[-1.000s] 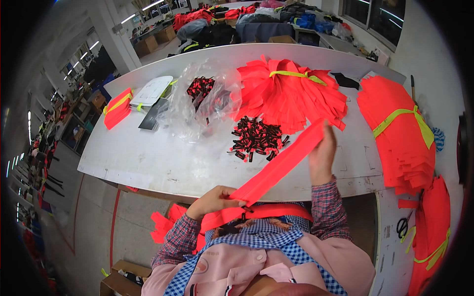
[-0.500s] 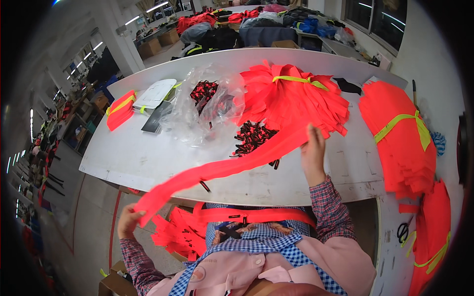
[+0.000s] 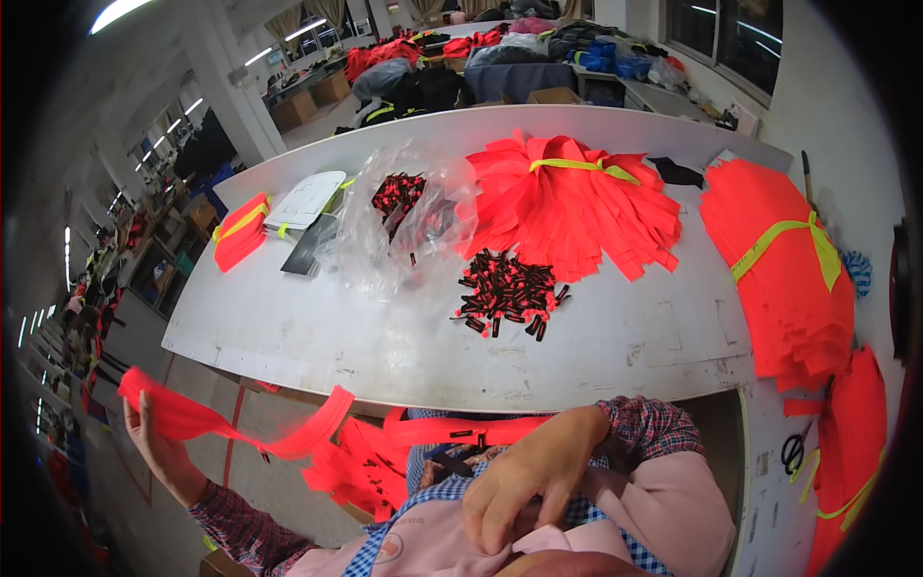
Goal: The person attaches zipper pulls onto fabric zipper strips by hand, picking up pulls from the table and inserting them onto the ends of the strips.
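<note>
Far out at the left, past the table's front edge, my left hand (image 3: 162, 450) is closed on one end of a long orange-red zipper (image 3: 197, 421). Its other part trails right, blurred, with the loose end raised over a heap of similar zippers (image 3: 361, 471). My right hand (image 3: 534, 471) is bent in front of my chest, thumb and fingers apart, fingertips at the pink garment; nothing shows in it. Across my lap lies another zipper (image 3: 510, 428) with a few small black pulls on it. On the table sits a pile of black-and-red zipper pulls (image 3: 510, 296).
A clear plastic bag (image 3: 365, 240) holds more pulls. Behind the pile fans a tied zipper bundle (image 3: 577, 207); more tied bundles lie right (image 3: 784, 274) and left (image 3: 240, 236). Black scissors (image 3: 792, 452) rest on the right side surface. Papers (image 3: 310, 199) lie at the left.
My left hand has carried the zipper outward to the left and up. The right hand has let go of its end and come back from over the table to my chest.
</note>
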### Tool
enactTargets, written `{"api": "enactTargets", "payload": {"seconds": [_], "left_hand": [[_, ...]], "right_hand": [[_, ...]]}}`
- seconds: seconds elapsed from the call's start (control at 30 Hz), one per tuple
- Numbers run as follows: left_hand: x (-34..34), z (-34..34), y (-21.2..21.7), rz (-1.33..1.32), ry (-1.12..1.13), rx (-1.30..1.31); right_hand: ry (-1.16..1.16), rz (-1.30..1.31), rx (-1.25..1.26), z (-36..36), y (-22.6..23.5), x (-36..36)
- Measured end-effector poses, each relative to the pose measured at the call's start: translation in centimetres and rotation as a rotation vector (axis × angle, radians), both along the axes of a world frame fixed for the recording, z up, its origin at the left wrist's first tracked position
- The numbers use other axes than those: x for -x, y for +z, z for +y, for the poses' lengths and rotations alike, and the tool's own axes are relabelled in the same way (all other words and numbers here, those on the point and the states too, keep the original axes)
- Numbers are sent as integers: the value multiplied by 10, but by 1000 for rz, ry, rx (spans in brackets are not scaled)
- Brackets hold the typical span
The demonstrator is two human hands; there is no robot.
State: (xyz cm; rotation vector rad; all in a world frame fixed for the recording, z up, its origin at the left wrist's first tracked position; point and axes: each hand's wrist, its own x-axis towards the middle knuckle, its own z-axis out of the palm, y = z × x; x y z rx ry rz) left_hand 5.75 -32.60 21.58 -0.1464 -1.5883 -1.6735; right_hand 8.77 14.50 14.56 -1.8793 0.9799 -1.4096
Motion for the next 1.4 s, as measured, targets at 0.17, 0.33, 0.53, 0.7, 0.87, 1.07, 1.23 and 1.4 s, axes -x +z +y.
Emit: {"api": "enactTargets", "payload": {"seconds": [0.17, 0.33, 0.53, 0.7, 0.87, 1.07, 1.23, 1.4], "left_hand": [[22, 74, -19, -118, -93, 107], [38, 137, -43, -239, -99, 202], [45, 168, -67, -335, -230, 309], [46, 175, -78, -428, -335, 295], [33, 211, -81, -528, -466, 261], [23, 265, -107, -519, -711, 305], [23, 298, -123, -445, -822, 317], [26, 298, -130, -388, -827, 423]], "right_hand": [[-67, -58, 49, 1, -4, -13], [-83, -403, 301, -2, 5, -29], [-101, -291, 231, -2, -1, -20], [-98, -159, 152, -6, -5, -14], [-84, -32, 74, -13, -10, -10], [-1695, -120, 138, -1, -36, 23], [-1561, -211, -89, 9, -63, 36], [-1551, -228, -100, 11, -70, 35]]}}
